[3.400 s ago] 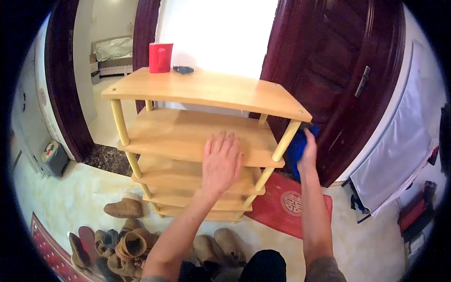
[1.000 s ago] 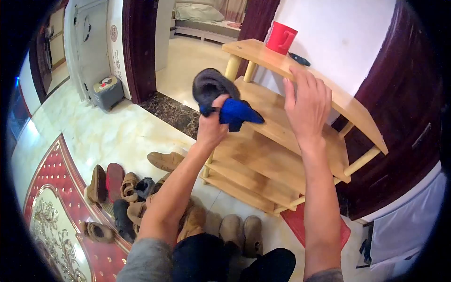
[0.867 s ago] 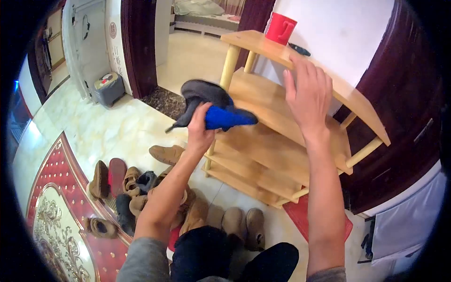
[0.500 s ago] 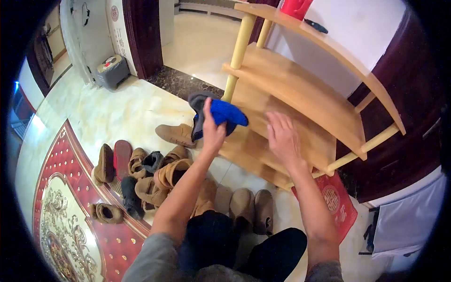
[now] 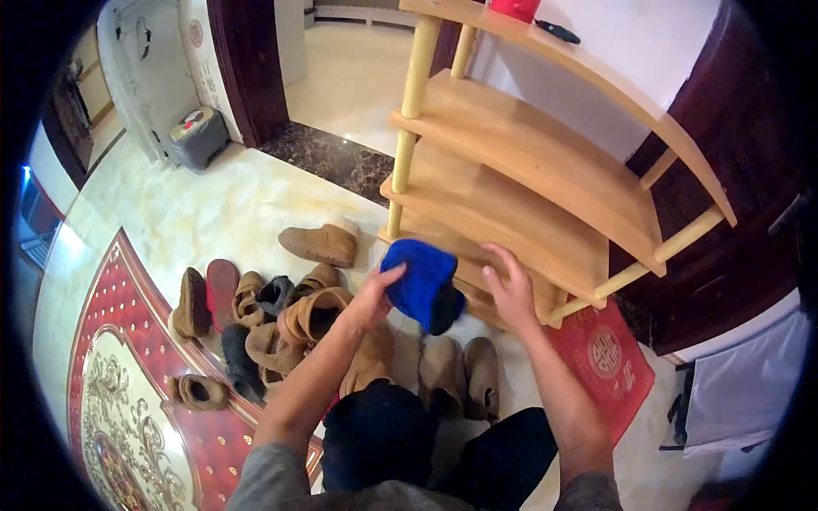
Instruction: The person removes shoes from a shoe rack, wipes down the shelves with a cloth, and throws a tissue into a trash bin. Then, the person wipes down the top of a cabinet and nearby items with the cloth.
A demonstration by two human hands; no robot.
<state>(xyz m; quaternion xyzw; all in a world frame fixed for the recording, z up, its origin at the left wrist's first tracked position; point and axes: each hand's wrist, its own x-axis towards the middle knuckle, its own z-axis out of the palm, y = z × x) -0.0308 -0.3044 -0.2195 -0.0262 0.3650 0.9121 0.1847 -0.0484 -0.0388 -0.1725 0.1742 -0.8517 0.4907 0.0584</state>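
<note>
A blue cloth item with dark parts (image 5: 419,281) is gripped by my left hand (image 5: 375,294), thumb on top, in front of the lower shelves. My right hand (image 5: 513,291) is just to the right of the cloth, not touching it, fingers apart and nothing in it. Behind both hands stands a wooden shelf rack (image 5: 528,149) with pale round posts. A red cup (image 5: 515,8), cut off by the frame's top, and a small dark object (image 5: 558,32) are on its top board.
Several shoes lie at the lower left, near a patterned red rug (image 5: 128,341). A tan boot (image 5: 319,244) lies apart from them by the rack. Slippers (image 5: 481,379) are near my legs. A red mat (image 5: 609,358) lies right of the rack, and a grey bin (image 5: 200,139) stands far left.
The cloth, earlier near my right hand, is now in my left hand. Since half a second ago it has come lower, its blue side facing up. My right hand has come down beside it.
</note>
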